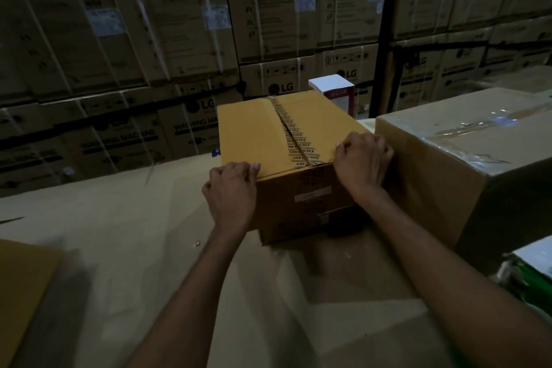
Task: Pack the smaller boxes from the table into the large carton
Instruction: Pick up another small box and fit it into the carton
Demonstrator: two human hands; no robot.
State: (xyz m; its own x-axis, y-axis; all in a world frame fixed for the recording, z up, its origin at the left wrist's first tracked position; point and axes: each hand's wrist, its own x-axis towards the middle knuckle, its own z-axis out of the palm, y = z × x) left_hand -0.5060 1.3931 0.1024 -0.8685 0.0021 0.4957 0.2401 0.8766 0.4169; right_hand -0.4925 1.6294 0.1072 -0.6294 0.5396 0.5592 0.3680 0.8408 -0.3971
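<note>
1. Centrally, a brown taped box (268, 134) sits on the tabletop (119, 233), its top seam closed with printed tape.
2. Left hand (231, 188) grips the box's near left top corner, fingers curled over the edge.
3. Right hand (363, 163) grips the near right top corner, fingers curled down the side.
4. A bigger box (466, 170), sealed with clear tape, stands just beside it on the right.
5. A small white-topped box (331, 88) stands behind, with stacked cartons (149, 39) beyond.
</note>
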